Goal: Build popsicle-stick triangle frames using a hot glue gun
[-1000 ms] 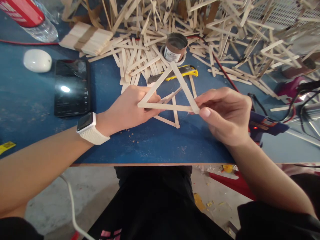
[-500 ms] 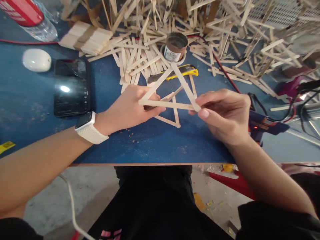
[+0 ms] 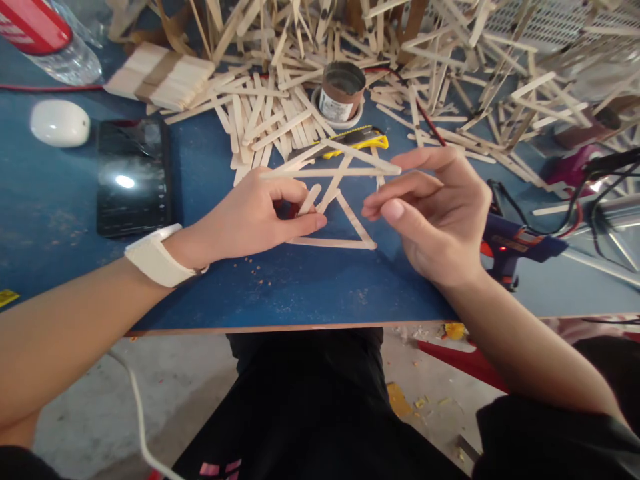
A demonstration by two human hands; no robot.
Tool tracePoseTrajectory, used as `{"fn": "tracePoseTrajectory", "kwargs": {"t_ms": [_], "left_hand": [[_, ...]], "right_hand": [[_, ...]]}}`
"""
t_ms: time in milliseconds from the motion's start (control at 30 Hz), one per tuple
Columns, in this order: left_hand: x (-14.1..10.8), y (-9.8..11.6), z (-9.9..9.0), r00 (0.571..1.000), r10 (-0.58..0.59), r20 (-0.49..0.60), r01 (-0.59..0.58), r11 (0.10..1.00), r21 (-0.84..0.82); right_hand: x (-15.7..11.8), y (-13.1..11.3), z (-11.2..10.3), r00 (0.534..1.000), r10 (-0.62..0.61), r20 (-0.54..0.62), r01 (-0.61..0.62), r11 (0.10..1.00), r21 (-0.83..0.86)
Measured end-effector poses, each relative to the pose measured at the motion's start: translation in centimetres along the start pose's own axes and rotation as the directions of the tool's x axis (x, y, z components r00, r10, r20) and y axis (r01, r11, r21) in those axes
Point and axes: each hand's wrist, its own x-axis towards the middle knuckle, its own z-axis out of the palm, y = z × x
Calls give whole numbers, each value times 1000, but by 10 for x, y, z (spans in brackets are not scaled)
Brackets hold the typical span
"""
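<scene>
A popsicle-stick frame (image 3: 333, 173) made of joined triangles is tilted above the blue table. My left hand (image 3: 265, 217), with a white watch strap on the wrist, is closed on sticks at the frame's left side. Some of the frame lies hidden behind those fingers. At the right corner my right hand (image 3: 430, 213) has its fingers apart and nothing between them, the index finger close to the stick end. Just behind the frame lies a yellow and black utility knife (image 3: 357, 139).
Loose popsicle sticks (image 3: 270, 127) heap across the back, beside a banded stick bundle (image 3: 160, 77) and a brown tape-like roll (image 3: 342, 93). A phone (image 3: 133, 180) and white mouse (image 3: 60, 123) lie left. At right rests a blue glue gun (image 3: 520, 240) with cables.
The frame has tipped over, its upper triangle now seen flatter. My right fingers have let go of the right corner and spread. My left hand keeps its hold.
</scene>
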Motion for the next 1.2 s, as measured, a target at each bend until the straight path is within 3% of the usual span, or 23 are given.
{"fn": "tracePoseTrajectory", "kwargs": {"t_ms": [133, 233, 400, 500, 700, 867, 933, 1100, 1200], "left_hand": [[0, 8, -7, 982, -104, 155, 150, 934, -326], [-1, 13, -10, 961, -134, 244, 235, 861, -451], [-3, 18, -9, 919, -110, 379, 306, 805, -508], [-3, 21, -7, 897, -111, 428, 347, 776, -527], [-4, 27, -8, 879, -66, 472, 348, 765, -542], [-4, 24, -7, 868, -58, 493, 377, 724, -578], [-4, 22, -7, 876, -39, 481, 366, 704, -609], [-3, 20, -8, 910, -46, 412, 315, 722, -616], [-3, 19, -10, 914, -48, 402, 314, 711, -629]], "right_hand": [[2, -3, -2, 996, -65, -66, 63, 997, -37], [5, -8, -3, 985, -100, -143, 81, 988, -134], [7, -9, -2, 966, -214, -142, 190, 968, -165], [7, -9, 0, 966, -216, -143, 192, 967, -166], [8, -9, 4, 935, -310, -172, 283, 945, -166], [8, -10, 3, 931, -320, -176, 270, 927, -260], [6, -12, 2, 940, -288, -184, 231, 932, -280], [5, -13, 0, 980, -64, -186, 31, 984, -175], [7, -5, -3, 985, -20, -170, -2, 991, -130]]}}
